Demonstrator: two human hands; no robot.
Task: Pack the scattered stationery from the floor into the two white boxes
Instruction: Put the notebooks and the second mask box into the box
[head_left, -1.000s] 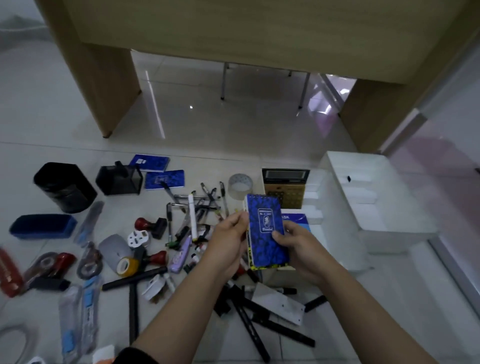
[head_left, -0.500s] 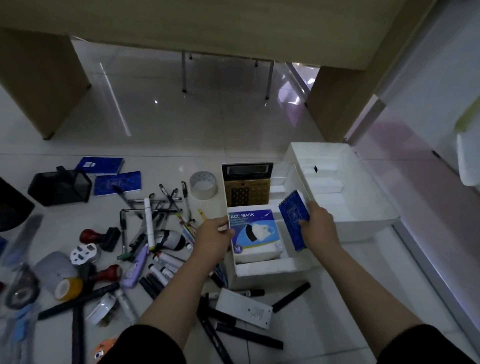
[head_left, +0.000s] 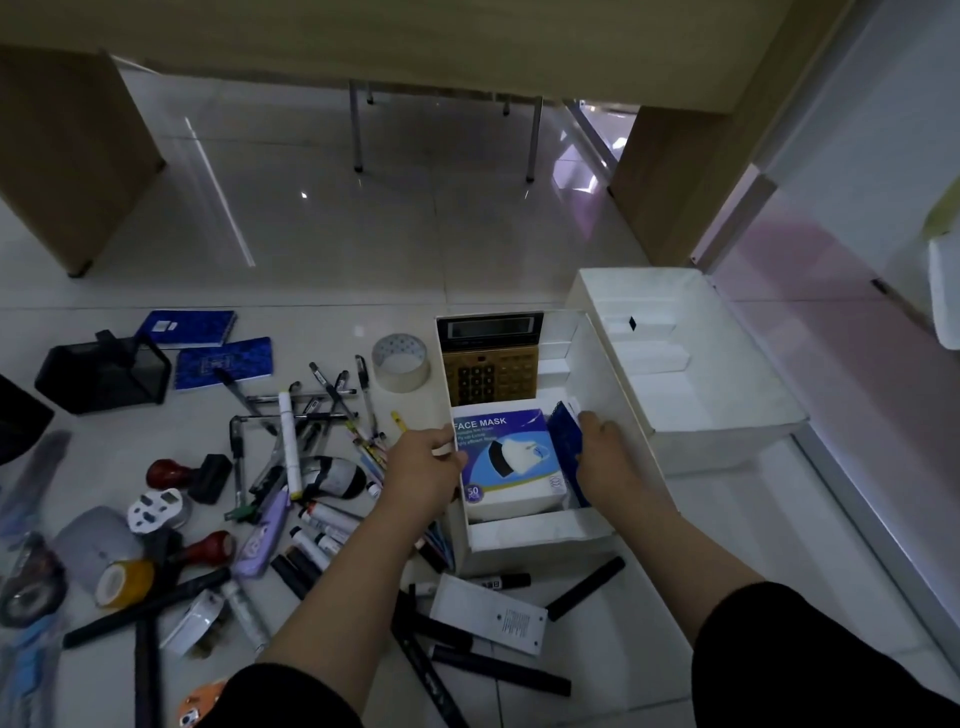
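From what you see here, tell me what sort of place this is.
Probably an office floor, beside a desk. A wooden desk stands over pale glossy floor tiles, metal chair legs show beyond it, and a calculator and pens are in view.

boxes (head_left: 691, 415): plain white
notebooks (head_left: 223, 362): mottled blue
calculator (head_left: 491, 364): gold-ish, black keys
face mask box (head_left: 511, 467): blue and white
tape roll (head_left: 124, 583): yellow

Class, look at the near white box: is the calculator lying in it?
Yes. The calculator lies in the near white box, behind the face mask box.
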